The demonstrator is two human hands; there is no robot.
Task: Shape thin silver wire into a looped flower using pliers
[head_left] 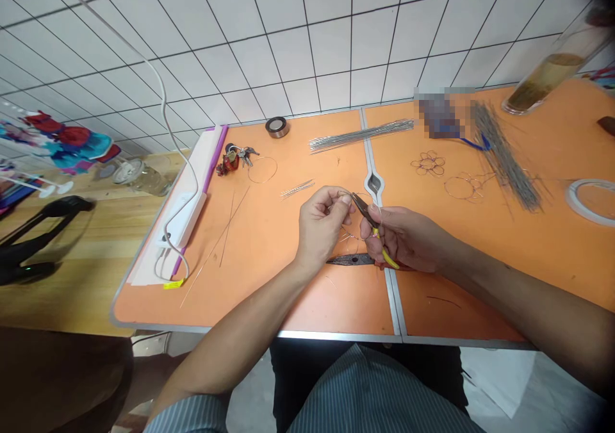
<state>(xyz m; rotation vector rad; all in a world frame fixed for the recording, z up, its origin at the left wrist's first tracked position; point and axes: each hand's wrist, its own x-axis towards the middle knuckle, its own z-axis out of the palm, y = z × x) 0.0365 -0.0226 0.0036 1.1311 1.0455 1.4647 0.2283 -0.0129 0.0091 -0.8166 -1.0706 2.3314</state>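
White grid-lined tiles rise behind an orange folding surface (269, 298) with metal edges and a central seam. The left hand (321, 221) pinches a small tangle of fine wire (348, 236) between thumb and fingers, just above the middle of the surface. The right hand (404, 237) wraps closed around yellow-handled needle-nose pliers (377, 228), whose dark tips reach the wire close to the left fingers. Directly below the hands lies a dark, flat, tapered metal piece (350, 260).

To the left lie a few long loose wires (216, 247) and a small bunch of short wires (298, 189). Beyond them sit a key ring with a red fob (235, 159), a thin wire loop (262, 170) and a dark tape roll (277, 127). A white power strip (180, 220) rests near the left edge, its cable running up over the tiles.

To the right are two bundles of straight silver wires (360, 136) (504, 154), with wire flower shapes (428, 163) lying between them. A glass jar (545, 81) lies tilted at the far corner, and a white tape roll (590, 201) sits at the right edge.
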